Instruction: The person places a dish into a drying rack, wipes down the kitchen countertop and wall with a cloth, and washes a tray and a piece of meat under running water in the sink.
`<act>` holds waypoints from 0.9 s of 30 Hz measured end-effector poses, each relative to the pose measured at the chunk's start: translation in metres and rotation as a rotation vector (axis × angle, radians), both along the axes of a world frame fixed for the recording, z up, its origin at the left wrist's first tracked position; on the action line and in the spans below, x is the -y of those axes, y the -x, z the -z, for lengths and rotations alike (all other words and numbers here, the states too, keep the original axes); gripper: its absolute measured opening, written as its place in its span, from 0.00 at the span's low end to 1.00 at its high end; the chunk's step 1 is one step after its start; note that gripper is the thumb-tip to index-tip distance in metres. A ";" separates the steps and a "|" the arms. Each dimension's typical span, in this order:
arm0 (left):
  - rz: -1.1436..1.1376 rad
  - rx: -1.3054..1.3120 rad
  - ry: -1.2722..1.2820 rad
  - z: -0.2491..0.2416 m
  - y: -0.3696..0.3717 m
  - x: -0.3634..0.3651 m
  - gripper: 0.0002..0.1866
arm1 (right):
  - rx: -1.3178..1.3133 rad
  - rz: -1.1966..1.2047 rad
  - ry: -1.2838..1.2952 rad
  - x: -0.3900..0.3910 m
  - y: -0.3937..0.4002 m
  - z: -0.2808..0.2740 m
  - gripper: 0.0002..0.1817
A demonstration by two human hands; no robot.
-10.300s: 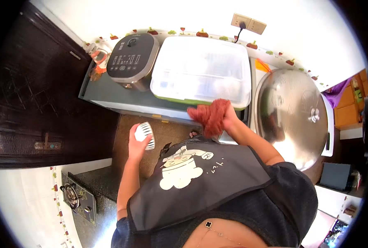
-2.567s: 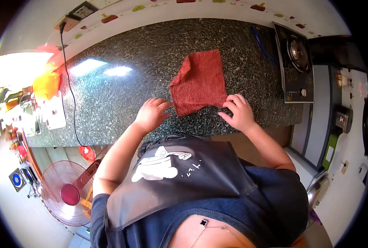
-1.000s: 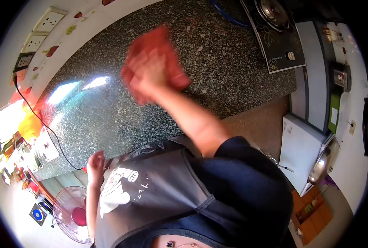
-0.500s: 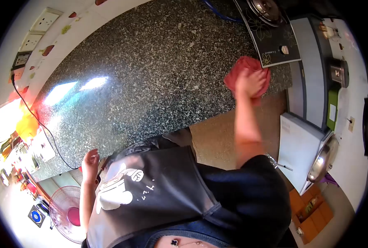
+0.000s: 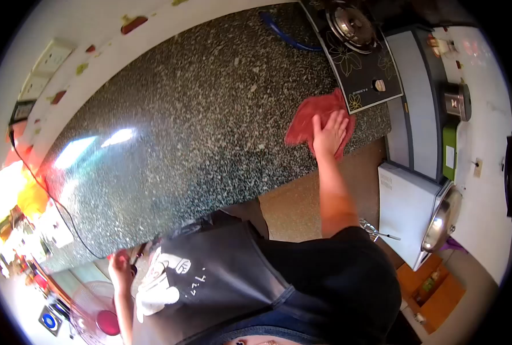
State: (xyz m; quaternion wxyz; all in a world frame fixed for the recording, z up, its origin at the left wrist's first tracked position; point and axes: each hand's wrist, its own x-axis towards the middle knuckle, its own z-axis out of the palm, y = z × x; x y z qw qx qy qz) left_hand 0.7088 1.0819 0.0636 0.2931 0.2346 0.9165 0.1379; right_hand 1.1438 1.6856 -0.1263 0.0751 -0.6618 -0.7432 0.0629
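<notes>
A red cloth (image 5: pixel 305 118) lies spread on the speckled stone countertop (image 5: pixel 198 115), against the near left corner of the black gas stove (image 5: pixel 362 72). My right hand (image 5: pixel 329 135) presses flat on the cloth with its fingers apart. Down at the counter's front edge on the left, my left hand (image 5: pixel 120 269) hangs beside the dark apron (image 5: pixel 216 270); its fingers look curled but are blurred, and I cannot make out anything in them.
A blue hose (image 5: pixel 290 39) runs to the stove. On the left a black cable (image 5: pixel 60 204) crosses the counter from a wall socket (image 5: pixel 23 110). A pink fan (image 5: pixel 106 322) stands low left. Right of the stove are a white appliance (image 5: pixel 405 213) and a metal lid (image 5: pixel 443 218).
The view has shifted. My right hand and the cloth have slid left along the stove's near corner, and the cloth is more spread out. My left hand sits a little lower in the view.
</notes>
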 end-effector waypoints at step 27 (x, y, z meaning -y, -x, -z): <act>-0.196 0.258 -0.235 0.038 -0.036 0.005 0.13 | 0.102 -0.515 -0.083 -0.071 0.183 -0.020 0.43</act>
